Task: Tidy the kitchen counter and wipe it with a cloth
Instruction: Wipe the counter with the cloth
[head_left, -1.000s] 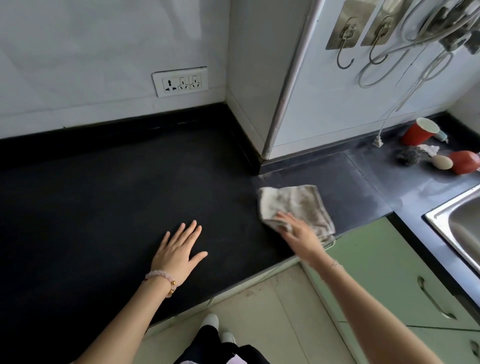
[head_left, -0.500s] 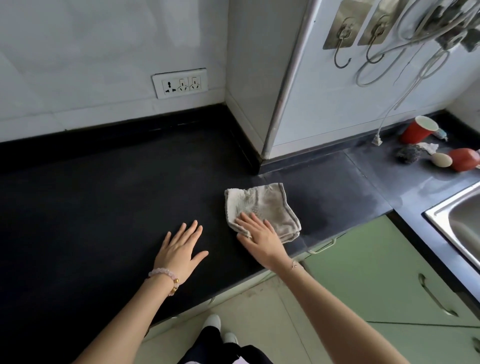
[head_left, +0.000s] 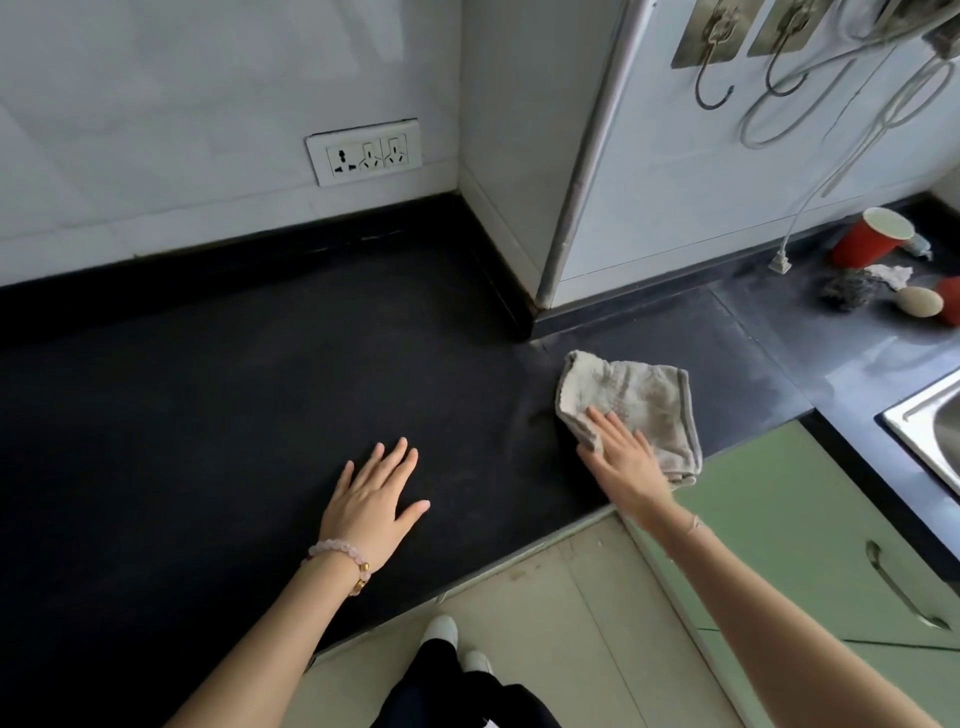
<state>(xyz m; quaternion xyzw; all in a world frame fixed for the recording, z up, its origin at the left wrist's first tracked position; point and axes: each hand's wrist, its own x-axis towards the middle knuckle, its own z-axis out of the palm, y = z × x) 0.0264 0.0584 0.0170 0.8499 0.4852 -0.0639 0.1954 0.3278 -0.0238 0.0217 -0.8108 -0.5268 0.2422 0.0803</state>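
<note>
Since 0.5 s ago the cloth (head_left: 631, 410) has slid right again, from beside the left hand back toward the strip of counter (head_left: 218, 415) below the wall column, so the wipe is a side-to-side stroke near the front edge.

Right hand (head_left: 626, 465) lies flat on the cloth's near left corner, fingers extended and close together, pressing down rather than pinching. Left hand (head_left: 374, 501) rests palm down on the bare counter well left of the cloth, fingers slightly spread, holding nothing; it seems to be a brace.

Risks from here:

1. The cloth's near right corner already hangs at, or just past, the counter lip above the green cabinet (head_left: 779, 519). With pressure on 1 corner only, another stroke along the edge could drag it off.
2. The loose far folds may bunch up and skip patches, leaving streaks on the dark surface.
3. Further right sit a red cup (head_left: 867, 239), a scourer (head_left: 852, 288), what looks like an egg (head_left: 920, 301) (too small to be sure) and another red item cut off by the frame. If the stroke carries on that way before they are moved, the cloth could tip the cup or roll the egg toward the sink (head_left: 930, 415).
4. A dangling plug (head_left: 780, 264) rests on the counter there; a damp cloth should stay clear of it.
</note>
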